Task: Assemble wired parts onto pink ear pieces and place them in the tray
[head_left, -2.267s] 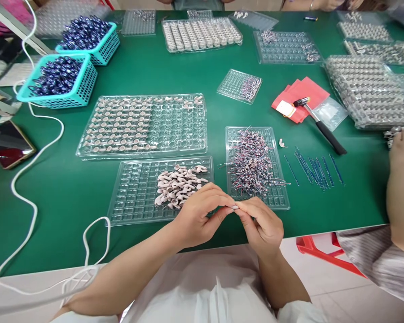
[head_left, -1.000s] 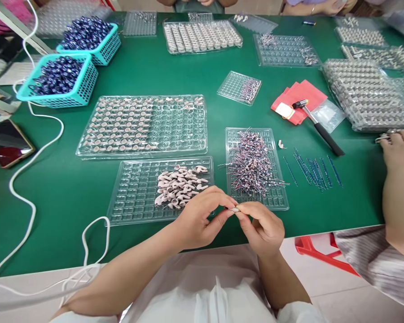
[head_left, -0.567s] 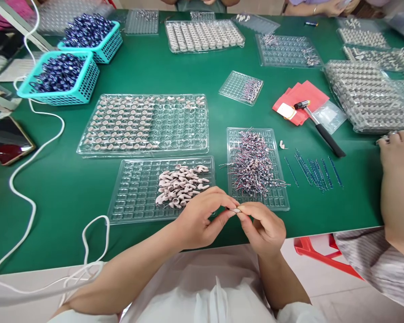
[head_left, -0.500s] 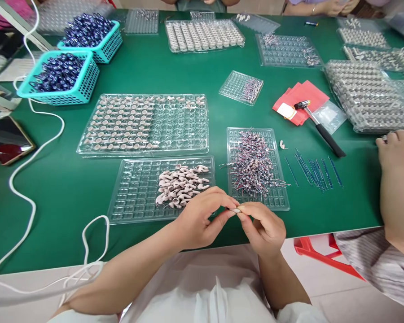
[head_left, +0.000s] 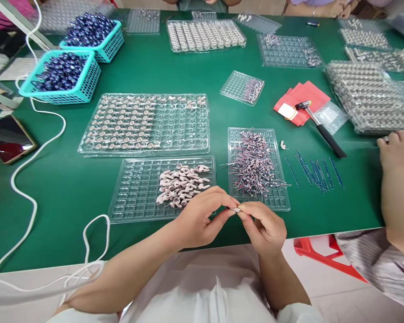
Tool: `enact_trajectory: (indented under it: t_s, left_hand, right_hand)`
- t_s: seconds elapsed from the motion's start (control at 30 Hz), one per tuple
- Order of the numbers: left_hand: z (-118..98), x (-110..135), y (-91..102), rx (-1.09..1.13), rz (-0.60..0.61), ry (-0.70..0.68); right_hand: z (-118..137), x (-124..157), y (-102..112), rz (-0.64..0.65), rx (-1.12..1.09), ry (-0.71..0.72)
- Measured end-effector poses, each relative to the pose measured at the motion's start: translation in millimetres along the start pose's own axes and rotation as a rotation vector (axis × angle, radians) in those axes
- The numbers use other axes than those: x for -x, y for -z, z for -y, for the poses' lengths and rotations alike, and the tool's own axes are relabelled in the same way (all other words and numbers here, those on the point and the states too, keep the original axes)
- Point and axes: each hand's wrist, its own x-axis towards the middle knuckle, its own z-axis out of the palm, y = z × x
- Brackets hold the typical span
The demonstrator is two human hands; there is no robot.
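Note:
My left hand (head_left: 202, 218) and my right hand (head_left: 265, 228) meet at the table's near edge, both pinched on one small pale plastic piece (head_left: 236, 209) held between the fingertips. Just beyond my left hand a clear tray (head_left: 134, 193) carries a heap of pinkish plastic pieces (head_left: 182, 185). Beyond my right hand another clear tray (head_left: 276, 197) holds a tangle of thin wired parts (head_left: 252, 161). Farther back a larger clear tray (head_left: 188, 128) has pinkish pieces set in rows over its left half.
Two teal baskets (head_left: 84, 92) of blue parts stand back left, a phone (head_left: 10, 139) and white cable (head_left: 30, 202) at left. Blue thin sticks (head_left: 314, 168), a hammer (head_left: 321, 130) on red paper and stacked trays (head_left: 370, 94) lie right. Another person's hand (head_left: 399, 152) rests at the right edge.
My hands stay pinched together on the small piece, with only slight finger shifts. The other person's hand at the right has edged a little up and inward.

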Motion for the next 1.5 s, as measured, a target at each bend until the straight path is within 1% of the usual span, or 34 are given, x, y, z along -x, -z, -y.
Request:
enact_trajectory:
  t_s: [0.23,0.43,0.57,0.77,0.83,0.97,1.07,1.17,1.27,1.37,1.43,1.5]
  left_hand:
    - [1.2,0.4,0.5,-0.021,0.008,0.021]
    - [0.8,0.0,0.2,-0.033,0.012,0.020]
    - [-0.5,-0.5,0.5,-0.031,0.013,0.036]
    - [-0.7,-1.4,-0.4,0.002,-0.020,0.063]
    - [-1.7,-1.5,-1.7,-0.014,-0.032,0.069]
    - [-5.2,-2.6,2.2,-0.059,-0.075,0.043]
    - [-6.2,-2.1,19.3,-0.159,-0.146,0.076]
    - [-3.6,4.7,49.6,-0.308,-0.194,0.229]
    - [2.6,18.4,83.7,-0.469,-0.162,0.386]
    - [6.0,30.9,111.4,-0.567,-0.036,0.485]
    - [6.5,31.7,124.3,-0.598,0.004,0.549]
    - [9.9,21.9,133.8,-0.644,-0.026,0.594]
  right_hand:
    - [-2.2,0.0,-0.1,0.017,0.067,0.045]
    - [-2.0,0.3,-0.1,0.024,0.086,0.048]
    - [-0.3,-0.7,-1.2,0.010,0.095,0.033]
    - [-0.3,-1.5,-2.3,-0.016,0.148,0.045]
    - [-1.4,0.9,-1.1,-0.017,0.183,0.037]
    - [-6.1,8.2,2.0,0.013,0.267,-0.060]
    - [-7.4,11.2,4.5,0.029,0.253,-0.118]
    - [-3.7,10.8,9.2,0.020,0.200,-0.102]
    - [-0.4,8.6,15.8,-0.005,0.206,-0.089]
    - [-1.6,7.1,22.5,-0.021,0.254,-0.113]
    - [-4.3,6.5,25.3,-0.032,0.283,-0.135]
    - [-7.3,4.8,25.9,-0.036,0.303,-0.148]
